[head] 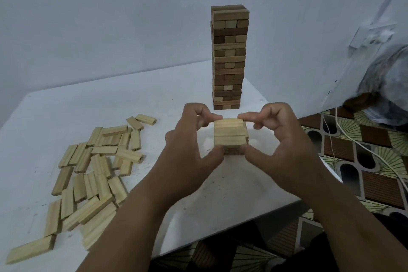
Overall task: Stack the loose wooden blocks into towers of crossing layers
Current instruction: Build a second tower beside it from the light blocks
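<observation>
A short tower of pale wooden blocks stands on the white table in front of me. My left hand and my right hand flank it; thumbs press its near corners and forefingers touch the far edge of its top layer. Behind it rises a tall tower of darker blocks in crossing layers. A heap of several loose pale blocks lies scattered on the table's left part.
The table sits in a corner of pale walls. Its right edge is close to my right wrist, with patterned floor beyond. A white cable runs across that floor, and a plastic-wrapped bundle sits at far right.
</observation>
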{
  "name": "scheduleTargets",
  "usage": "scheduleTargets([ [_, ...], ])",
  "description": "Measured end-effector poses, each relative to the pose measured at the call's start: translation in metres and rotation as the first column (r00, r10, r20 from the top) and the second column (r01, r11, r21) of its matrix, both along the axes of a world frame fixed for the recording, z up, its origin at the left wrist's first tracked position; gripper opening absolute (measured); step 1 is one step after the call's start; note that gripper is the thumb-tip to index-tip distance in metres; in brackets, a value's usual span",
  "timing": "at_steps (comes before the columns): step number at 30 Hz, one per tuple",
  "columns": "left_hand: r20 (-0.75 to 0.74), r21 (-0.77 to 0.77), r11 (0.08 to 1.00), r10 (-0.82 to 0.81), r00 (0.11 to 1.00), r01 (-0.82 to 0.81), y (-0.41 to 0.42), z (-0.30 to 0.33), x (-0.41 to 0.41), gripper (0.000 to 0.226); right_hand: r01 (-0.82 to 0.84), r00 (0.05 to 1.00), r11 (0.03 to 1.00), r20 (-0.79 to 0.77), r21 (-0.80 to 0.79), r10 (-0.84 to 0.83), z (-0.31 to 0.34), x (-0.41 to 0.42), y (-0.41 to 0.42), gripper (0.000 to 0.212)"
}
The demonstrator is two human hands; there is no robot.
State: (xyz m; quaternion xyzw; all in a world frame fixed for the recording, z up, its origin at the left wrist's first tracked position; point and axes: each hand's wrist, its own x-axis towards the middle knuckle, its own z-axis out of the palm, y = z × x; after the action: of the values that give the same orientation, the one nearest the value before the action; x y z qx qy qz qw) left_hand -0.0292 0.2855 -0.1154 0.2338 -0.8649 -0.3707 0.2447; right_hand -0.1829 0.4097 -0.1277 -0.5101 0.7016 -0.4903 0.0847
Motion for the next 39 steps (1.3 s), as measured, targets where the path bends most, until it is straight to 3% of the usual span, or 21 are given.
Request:
scheduleTargets([
  [21, 0.084, 0.045, 0.993, 0.104, 0.991, -0.108, -0.003, -0.008, -0.041, 0.066, 0.08, 0.995, 0.994, 0.049, 0.079, -0.084, -0.022, -0.026, -0.023, 0.057],
  [24, 0.085, 0.07, 0.993, 0.09, 0.992, -0.096, -0.003, -0.006, -0.041, 0.074, 0.072, 0.995, 0.995, 0.06, 0.074, -0.077, -0.022, -0.026, -0.022, 0.058],
  [28, 0.091, 0.134, 0.983, 0.118, 0.989, -0.13, -0.002, -0.002, -0.034, 0.101, 0.063, 0.993, 0.994, 0.098, 0.085, -0.072, -0.022, -0.026, -0.018, 0.06],
  [30, 0.135, 0.123, 0.975, 0.167, 0.977, -0.184, -0.002, -0.001, -0.03, 0.1, 0.104, 0.986, 0.985, 0.112, 0.135, -0.12, -0.022, -0.023, -0.016, 0.053],
  [33, 0.292, 0.002, 0.974, 0.217, 0.931, -0.227, 0.004, -0.001, -0.028, 0.081, 0.145, 0.987, 0.964, 0.037, 0.222, -0.157, -0.026, -0.017, -0.014, 0.061],
  [35, 0.368, -0.044, 0.972, 0.23, 0.901, -0.23, 0.009, -0.004, -0.031, 0.069, 0.185, 0.981, 0.938, -0.119, 0.292, -0.156, -0.032, -0.013, -0.014, 0.076],
  [37, 0.424, -0.077, 0.971, 0.238, 0.874, -0.227, 0.012, -0.008, -0.034, 0.065, 0.244, 0.956, 0.9, -0.247, 0.36, -0.16, -0.036, -0.008, -0.017, 0.088],
  [39, 0.483, -0.136, 0.968, 0.25, 0.839, -0.211, 0.014, -0.012, -0.037, 0.063, 0.268, 0.946, 0.874, -0.281, 0.404, -0.16, -0.038, -0.003, -0.019, 0.095],
])
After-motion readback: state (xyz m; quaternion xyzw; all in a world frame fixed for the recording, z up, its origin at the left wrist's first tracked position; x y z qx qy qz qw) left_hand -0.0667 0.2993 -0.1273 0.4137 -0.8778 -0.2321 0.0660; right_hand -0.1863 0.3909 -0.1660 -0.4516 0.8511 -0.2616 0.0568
